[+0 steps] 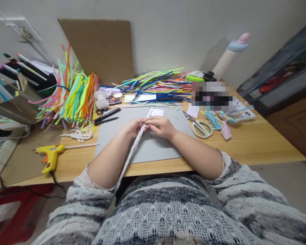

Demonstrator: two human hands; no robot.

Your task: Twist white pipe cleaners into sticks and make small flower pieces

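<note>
Over grey mat (pixel 155 149): left hand (pixel 136 128) and right hand (pixel 163 126) close together, both pinching a long white fuzzy stem (pixel 134 147), which runs past mat's near edge. Yellow glue gun (pixel 50 154) left of mat; scissors (pixel 202 129) at its right edge; loose coloured stems (pixel 165 83) heaped behind it.

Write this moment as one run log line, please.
left hand: holding white fuzzy strand; right hand: holding same strand; gray mat: below hands; scissors: right of hands

No readable text or labels
</note>
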